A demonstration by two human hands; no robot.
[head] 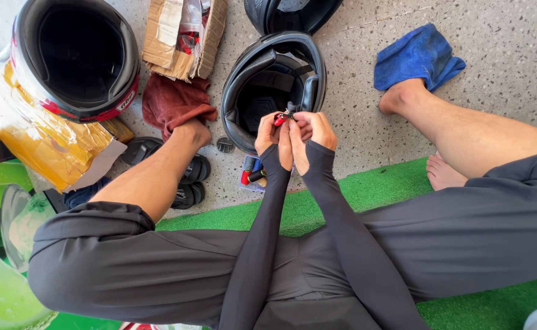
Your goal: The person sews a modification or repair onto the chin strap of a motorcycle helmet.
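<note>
Hands pinch one small red-and-black buckle (282,117): left hand (270,133) and right hand (313,129) touching. Held just above the upturned black helmet (273,85), presumably because its strap stays attached.

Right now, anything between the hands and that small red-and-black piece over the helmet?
Nothing visible. Both the left hand and right hand already pinch the small red-and-black piece directly, above the open black helmet. The fingers hide most of the piece.
</note>
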